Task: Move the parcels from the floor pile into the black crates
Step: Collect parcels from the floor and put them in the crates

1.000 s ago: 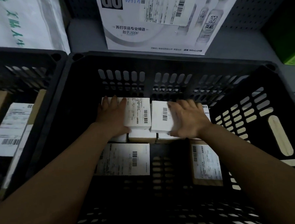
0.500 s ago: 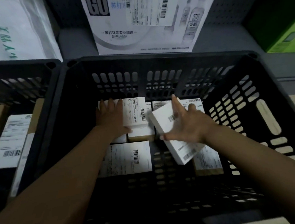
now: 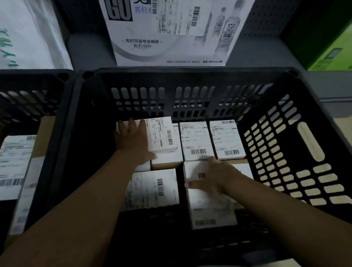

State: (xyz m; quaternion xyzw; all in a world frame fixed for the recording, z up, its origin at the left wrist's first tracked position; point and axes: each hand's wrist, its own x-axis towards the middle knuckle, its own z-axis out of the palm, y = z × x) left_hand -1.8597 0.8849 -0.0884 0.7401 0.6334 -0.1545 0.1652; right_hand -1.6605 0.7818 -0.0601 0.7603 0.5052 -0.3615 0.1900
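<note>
A large black slotted crate (image 3: 291,150) fills the view, with several white labelled parcels on its floor. My left hand (image 3: 133,141) lies flat with straight fingers on the back-left parcel (image 3: 163,134), which sits on top of other boxes. My right hand (image 3: 213,177) rests palm down on a white parcel (image 3: 210,205) at the crate's right front, thumb stretched to the left along it. Two labelled parcels (image 3: 196,141) (image 3: 226,139) stand side by side against the back wall. Another flat parcel (image 3: 154,191) lies at the left front.
A second black crate (image 3: 29,90) at the left holds labelled cardboard parcels (image 3: 10,166). Behind the crates stand a white drinks carton (image 3: 171,28), a white bag (image 3: 24,32) at the left and a green box (image 3: 340,45) at the right.
My right hand has carried the white parcel from the back row toward me and laid it flat at the right front, uncovering two back parcels. My left hand has stayed on its parcel.
</note>
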